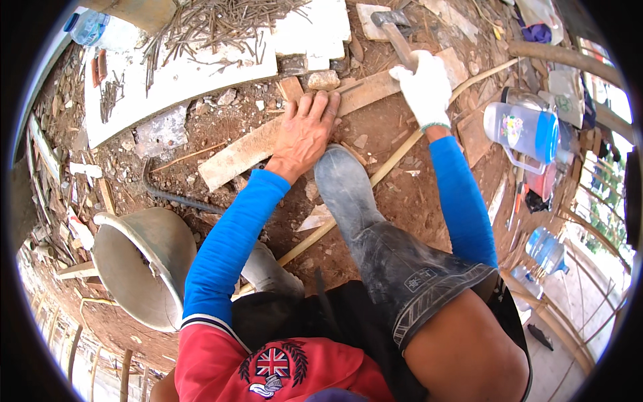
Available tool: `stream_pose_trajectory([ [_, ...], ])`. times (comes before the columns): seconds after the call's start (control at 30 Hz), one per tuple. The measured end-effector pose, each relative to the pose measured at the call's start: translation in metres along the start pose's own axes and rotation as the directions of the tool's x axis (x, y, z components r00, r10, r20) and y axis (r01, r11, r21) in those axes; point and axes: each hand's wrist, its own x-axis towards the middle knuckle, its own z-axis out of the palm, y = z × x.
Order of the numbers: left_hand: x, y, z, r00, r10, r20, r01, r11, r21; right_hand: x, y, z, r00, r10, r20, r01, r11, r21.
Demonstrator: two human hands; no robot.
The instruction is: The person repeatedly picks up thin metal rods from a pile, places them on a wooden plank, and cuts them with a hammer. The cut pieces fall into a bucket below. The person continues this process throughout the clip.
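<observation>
A long wooden plank (244, 151) lies slanted across the dirt in front of me. My bare left hand (308, 127) presses down on it, fingers bent over its far edge beside a small wood block (291, 88). A thin dark strip, perhaps a nail, lies on the plank just right of those fingers; I cannot make it out. My right hand (429, 87), in a white glove, grips the wooden handle of a hammer (400, 45), whose metal head points away from me over a pale flat piece. My boot (341, 177) stands against the plank's near edge.
Many nails (207, 33) lie on a white board (201, 77) at the far left. A grey bucket (144, 264) tips over at left, near a bent dark bar (167, 194). A bamboo pole (395, 161) runs beneath my leg. At right are a plastic jug (522, 130) and water bottle (546, 248).
</observation>
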Motion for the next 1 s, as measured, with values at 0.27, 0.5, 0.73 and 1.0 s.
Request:
stream_pose_trajectory([
  [0.27, 0.004, 0.003, 0.004, 1.000, -0.007, -0.028, 0.007, 1.000, 0.004, 0.034, 0.051, -0.002, 0.915, 0.050, 0.400, -0.074, 0.996, 0.044],
  [0.5, -0.003, -0.004, 0.004, 0.999, -0.002, -0.035, 0.003, 1.000, 0.029, -0.037, -0.011, -0.061, 0.929, 0.189, 0.320, -0.291, 0.904, 0.312],
  [0.73, 0.001, 0.002, 0.008, 0.998, 0.040, -0.055, -0.036, 0.997, 0.073, -0.124, -0.023, -0.088, 0.857, 0.083, 0.509, -0.277, 0.906, 0.319],
  [1.0, 0.005, 0.002, 0.000, 0.999, 0.014, 0.033, -0.017, 0.997, 0.078, -0.150, -0.037, -0.055, 0.916, 0.034, 0.400, -0.062, 0.997, 0.056],
])
